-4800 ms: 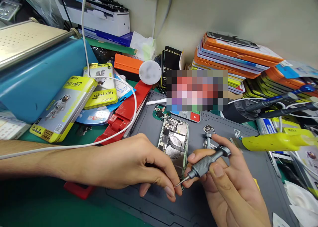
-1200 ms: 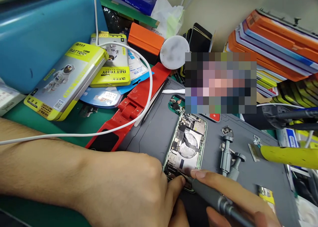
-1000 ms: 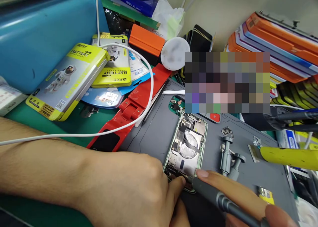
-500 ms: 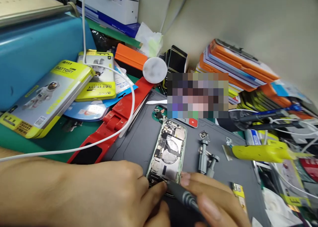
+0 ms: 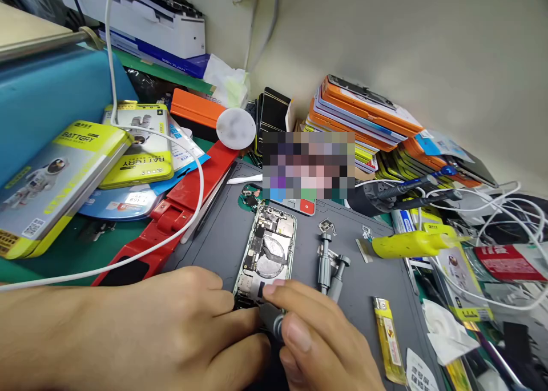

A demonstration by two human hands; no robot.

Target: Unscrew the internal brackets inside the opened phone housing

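Opened, pale-green-framed smartphone (image 5: 270,258) lying on a flat grey mat (image 5: 355,288).
Right hand (image 5: 327,334) grips a grey, round-handled screwdriver (image 5: 270,318) over its lower end; left hand (image 5: 188,322) curls alongside, likely for steadiness; whether it holds anything, I cannot tell.

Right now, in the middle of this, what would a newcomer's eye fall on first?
Probably the opened phone, its insides bare on the gray mat, with the right hand holding a gray screwdriver at its near end and the left hand beside it. Next, likely the bright yellow battery boxes at the left and the orange-and-white stack by the wall.
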